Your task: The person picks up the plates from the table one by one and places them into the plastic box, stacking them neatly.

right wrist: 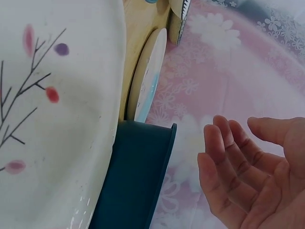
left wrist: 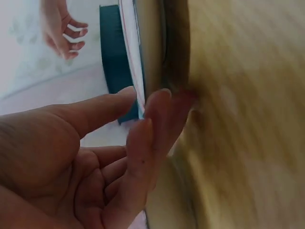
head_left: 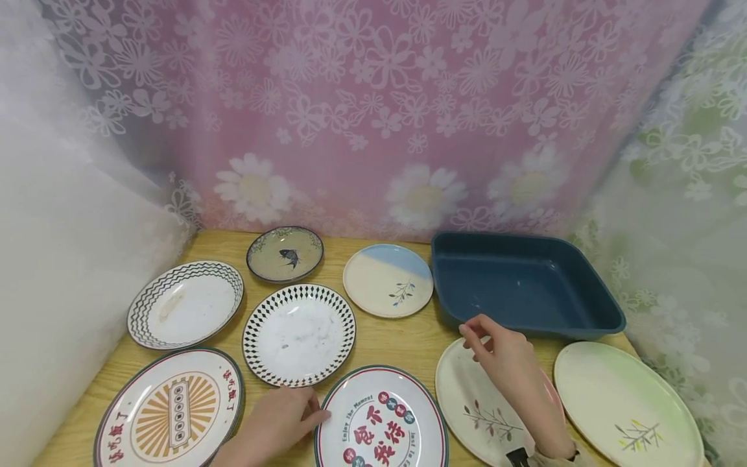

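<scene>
My left hand [head_left: 280, 418] is at the left rim of a white plate [head_left: 356, 415] with a red and green edge and red lettering. In the left wrist view its thumb [left wrist: 125, 95] lies on the rim's upper side and the fingertips [left wrist: 159, 102] are at the underside, low over the wood. My right hand [head_left: 510, 363] hovers with loosely bent fingers, holding nothing, above a cream plate [head_left: 467, 395] with a branch pattern. It is close to the front edge of a dark blue tub [head_left: 513, 285]. The right wrist view shows its palm and fingers [right wrist: 233, 167] apart from everything.
A sunburst plate [head_left: 224, 370], apparently stacked, lies front left. Behind are a wavy-lined plate [head_left: 198, 305], a diamond-rimmed plate [head_left: 303, 331], a fish dish [head_left: 271, 256] and a blue-and-cream plate [head_left: 373, 279]. A green-tinted plate [head_left: 613, 389] lies right. Floral curtains [head_left: 373, 130] surround the wooden table [head_left: 382, 337].
</scene>
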A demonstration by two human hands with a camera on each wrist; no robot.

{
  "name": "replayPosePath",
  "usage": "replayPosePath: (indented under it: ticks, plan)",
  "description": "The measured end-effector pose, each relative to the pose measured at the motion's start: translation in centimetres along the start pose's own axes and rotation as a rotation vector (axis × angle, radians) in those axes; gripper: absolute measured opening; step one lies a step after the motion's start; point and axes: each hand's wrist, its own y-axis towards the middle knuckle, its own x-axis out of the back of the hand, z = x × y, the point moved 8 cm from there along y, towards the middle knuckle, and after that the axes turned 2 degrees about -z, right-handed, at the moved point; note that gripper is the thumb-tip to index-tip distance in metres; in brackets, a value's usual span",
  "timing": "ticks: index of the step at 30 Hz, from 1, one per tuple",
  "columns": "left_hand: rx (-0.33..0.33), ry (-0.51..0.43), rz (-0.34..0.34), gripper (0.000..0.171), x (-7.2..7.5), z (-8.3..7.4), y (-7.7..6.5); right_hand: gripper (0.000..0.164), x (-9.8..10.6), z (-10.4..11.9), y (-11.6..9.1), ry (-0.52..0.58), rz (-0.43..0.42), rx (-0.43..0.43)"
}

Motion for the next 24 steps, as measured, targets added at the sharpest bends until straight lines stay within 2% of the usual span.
replayPosePath:
  ticks: [5, 7, 13, 19, 24]
  plan:
    - [0.004, -0.176, 0.097, 0.022, -1.7, -0.2, 0.2, 0.019, 0.0, -0.2, -0.1, 0.0, 0.001, 0.003]
    - [0.031, -0.274, 0.139, 0.019, -2.3, 0.0, 0.2, 0.02, 0.0, -0.3, -0.1, 0.001, 0.0, 0.003]
    - [0.093, -0.47, 0.196, 0.02, -3.2, 0.7, 0.3, 0.02, 0.0, -0.6, -0.1, 0.013, 0.007, -0.007]
    - [0.084, -0.557, 0.212, 0.025, -3.4, 0.7, 0.3, 0.019, -0.3, -0.9, -0.2, 0.018, 0.038, -0.028]
    - [0.035, -0.585, 0.204, 0.02, -2.8, 0.2, 0.2, 0.018, -0.4, -1.0, -0.4, 0.02, 0.057, -0.049]
